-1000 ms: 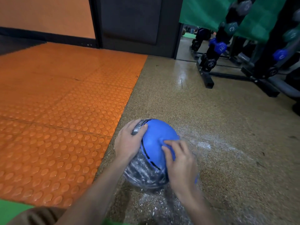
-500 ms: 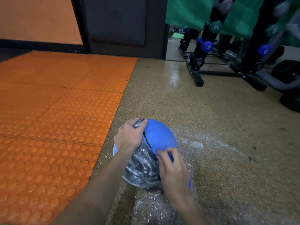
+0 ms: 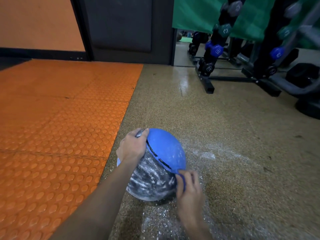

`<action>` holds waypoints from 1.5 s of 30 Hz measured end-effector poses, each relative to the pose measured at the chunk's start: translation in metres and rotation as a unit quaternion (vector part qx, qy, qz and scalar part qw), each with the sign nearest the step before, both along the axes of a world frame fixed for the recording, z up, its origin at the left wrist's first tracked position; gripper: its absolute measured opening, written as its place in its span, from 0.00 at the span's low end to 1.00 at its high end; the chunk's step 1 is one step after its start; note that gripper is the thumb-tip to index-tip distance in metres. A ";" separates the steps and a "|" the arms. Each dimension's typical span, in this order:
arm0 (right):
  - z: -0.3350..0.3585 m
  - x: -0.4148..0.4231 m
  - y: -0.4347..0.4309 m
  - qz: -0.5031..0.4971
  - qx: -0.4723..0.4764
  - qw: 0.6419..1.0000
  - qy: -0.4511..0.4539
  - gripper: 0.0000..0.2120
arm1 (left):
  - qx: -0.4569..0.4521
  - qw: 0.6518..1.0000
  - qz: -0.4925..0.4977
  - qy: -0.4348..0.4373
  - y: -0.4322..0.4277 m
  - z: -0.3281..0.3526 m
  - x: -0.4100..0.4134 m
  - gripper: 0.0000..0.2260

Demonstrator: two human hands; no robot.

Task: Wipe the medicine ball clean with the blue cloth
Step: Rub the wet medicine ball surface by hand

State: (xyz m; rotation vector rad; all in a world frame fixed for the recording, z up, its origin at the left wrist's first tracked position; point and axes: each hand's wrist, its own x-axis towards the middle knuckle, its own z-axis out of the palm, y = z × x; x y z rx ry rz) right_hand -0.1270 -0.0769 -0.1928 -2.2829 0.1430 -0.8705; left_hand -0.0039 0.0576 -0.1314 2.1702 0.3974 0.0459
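Black-and-blue medicine ball — white-streaked.

My left hand grips the upper left of the medicine ball, which sits on the speckled floor just beside the orange mat's edge. My right hand pinches the blue cloth against the ball's lower right side. White powder streaks the ball's dark half and the floor nearby.

Speckled tan floor carries the medicine ball near the middle, white powder scattered around it; an orange studded mat covers the left, a dumbbell rack stands far right
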 end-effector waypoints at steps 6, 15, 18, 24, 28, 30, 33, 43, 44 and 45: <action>0.026 0.008 0.021 -0.013 -0.015 1.000 -0.020 0.08 | 0.002 1.000 0.014 0.002 0.003 0.003 -0.002 0.33; 0.017 0.012 -0.001 -0.073 0.111 0.989 0.073 0.05 | 0.012 0.999 0.015 -0.028 0.006 -0.005 -0.009 0.33; 0.034 0.011 0.022 -0.012 0.026 0.999 0.020 0.07 | 0.040 0.999 0.012 -0.034 0.007 -0.002 -0.010 0.27; 0.023 0.019 -0.007 -0.058 0.143 0.985 0.077 0.04 | 0.038 0.999 0.019 -0.033 0.007 -0.006 -0.015 0.29; 0.034 0.020 0.004 -0.074 0.095 0.990 0.068 0.05 | 0.060 0.997 0.023 -0.039 0.003 -0.001 -0.019 0.25; 0.042 0.013 0.023 -0.017 0.024 0.999 0.018 0.10 | 0.062 0.997 0.020 -0.038 0.003 0.000 -0.020 0.25; 0.039 0.015 0.015 -0.011 0.028 0.999 0.024 0.08 | 0.056 0.997 0.013 -0.041 0.005 -0.001 -0.022 0.24; 0.035 0.006 0.020 0.006 0.036 0.999 0.021 0.10 | 0.033 0.998 0.025 -0.046 0.011 -0.003 -0.025 0.24; 0.036 0.008 0.013 0.007 0.045 0.999 0.024 0.09 | 0.024 0.998 0.021 -0.048 0.012 -0.004 -0.026 0.25; 0.037 0.015 0.004 -0.005 0.082 0.996 0.041 0.08 | 0.017 0.998 0.023 -0.051 0.012 -0.004 -0.028 0.27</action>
